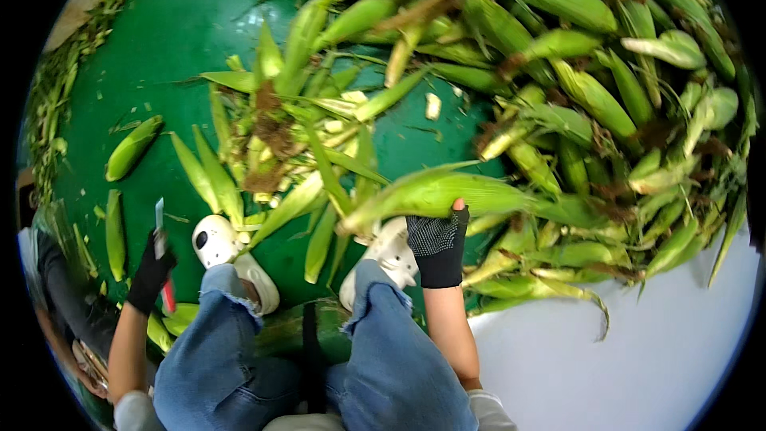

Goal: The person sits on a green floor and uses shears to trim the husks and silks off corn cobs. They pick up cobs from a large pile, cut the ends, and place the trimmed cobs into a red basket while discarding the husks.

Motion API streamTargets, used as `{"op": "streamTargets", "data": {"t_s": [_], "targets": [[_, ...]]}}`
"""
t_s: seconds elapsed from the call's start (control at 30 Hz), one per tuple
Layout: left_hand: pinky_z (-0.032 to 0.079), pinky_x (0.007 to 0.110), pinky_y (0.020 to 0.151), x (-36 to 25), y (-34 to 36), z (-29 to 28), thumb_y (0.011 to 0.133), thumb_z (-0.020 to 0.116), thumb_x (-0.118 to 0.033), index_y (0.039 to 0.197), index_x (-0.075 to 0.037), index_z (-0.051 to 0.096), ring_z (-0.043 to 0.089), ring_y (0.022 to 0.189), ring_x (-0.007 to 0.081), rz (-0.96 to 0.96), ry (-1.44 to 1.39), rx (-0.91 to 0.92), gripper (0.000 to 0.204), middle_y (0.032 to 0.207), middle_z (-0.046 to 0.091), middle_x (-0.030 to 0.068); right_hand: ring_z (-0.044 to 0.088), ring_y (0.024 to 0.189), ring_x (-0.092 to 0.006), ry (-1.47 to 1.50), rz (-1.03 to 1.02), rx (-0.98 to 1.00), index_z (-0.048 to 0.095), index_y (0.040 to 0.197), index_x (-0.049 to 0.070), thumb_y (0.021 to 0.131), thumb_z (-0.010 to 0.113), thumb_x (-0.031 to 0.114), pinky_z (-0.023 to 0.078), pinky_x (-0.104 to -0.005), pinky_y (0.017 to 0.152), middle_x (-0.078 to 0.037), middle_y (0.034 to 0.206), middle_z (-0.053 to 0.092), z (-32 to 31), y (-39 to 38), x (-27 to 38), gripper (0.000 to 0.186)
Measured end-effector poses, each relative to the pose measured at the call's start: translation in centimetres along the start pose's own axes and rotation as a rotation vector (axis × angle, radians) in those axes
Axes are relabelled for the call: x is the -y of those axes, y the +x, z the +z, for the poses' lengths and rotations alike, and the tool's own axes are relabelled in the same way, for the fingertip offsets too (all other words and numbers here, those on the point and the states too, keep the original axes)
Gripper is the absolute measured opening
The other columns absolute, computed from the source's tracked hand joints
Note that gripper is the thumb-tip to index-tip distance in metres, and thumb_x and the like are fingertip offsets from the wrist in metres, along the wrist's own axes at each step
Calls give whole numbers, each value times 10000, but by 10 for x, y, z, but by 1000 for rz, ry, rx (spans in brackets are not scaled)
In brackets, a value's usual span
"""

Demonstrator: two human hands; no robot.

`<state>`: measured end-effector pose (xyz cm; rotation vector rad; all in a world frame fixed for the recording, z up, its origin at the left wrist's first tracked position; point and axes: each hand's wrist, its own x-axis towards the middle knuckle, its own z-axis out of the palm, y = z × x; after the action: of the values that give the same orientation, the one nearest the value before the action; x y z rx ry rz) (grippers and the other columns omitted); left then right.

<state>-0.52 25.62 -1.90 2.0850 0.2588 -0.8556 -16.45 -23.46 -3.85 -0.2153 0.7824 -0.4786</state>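
"Head view first: what's in your left hand?"
"My left hand [148, 279], in a black glove, is wrapped round a red-handled knife [159, 243], its blade pointing away from me."
"And the corn?"
"My right hand [439, 247] clasps a green-husked ear [447, 193], thumb against it, other fingertips hidden. It's between the loose husks [299, 203] and the big corn heap [590, 104] on my right."

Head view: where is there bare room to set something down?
Bare: upper-left green floor, between the leaf litter and the husk heap; also the pale surface below the corn pile. Crowded: the corn pile and husk heap.
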Motion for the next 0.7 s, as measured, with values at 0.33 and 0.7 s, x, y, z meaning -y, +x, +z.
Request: {"op": "streamTargets", "data": {"t_s": [0.33, 0.7], "targets": [[436, 276, 823, -166, -4, 177, 833, 592, -156, 1272, -42, 355, 534, 902, 125, 13, -535, 1012, 511, 1036, 521, 59, 455, 1088, -249, -459, -393, 164, 467, 1162, 23, 808, 627, 347, 334, -381, 984, -115, 1168, 493, 121, -15, -36, 506], [457, 298, 556, -156, -3, 199, 821, 567, -169, 1118, -44, 431, 536, 611, 130, -26, -553, 727, 350, 740, 538, 51, 438, 1125, -259, -410, -186, 94, 413, 1237, 72, 774, 626, 411, 353, -398, 972, -108, 1227, 450, 84, -24, -60, 612]]}}
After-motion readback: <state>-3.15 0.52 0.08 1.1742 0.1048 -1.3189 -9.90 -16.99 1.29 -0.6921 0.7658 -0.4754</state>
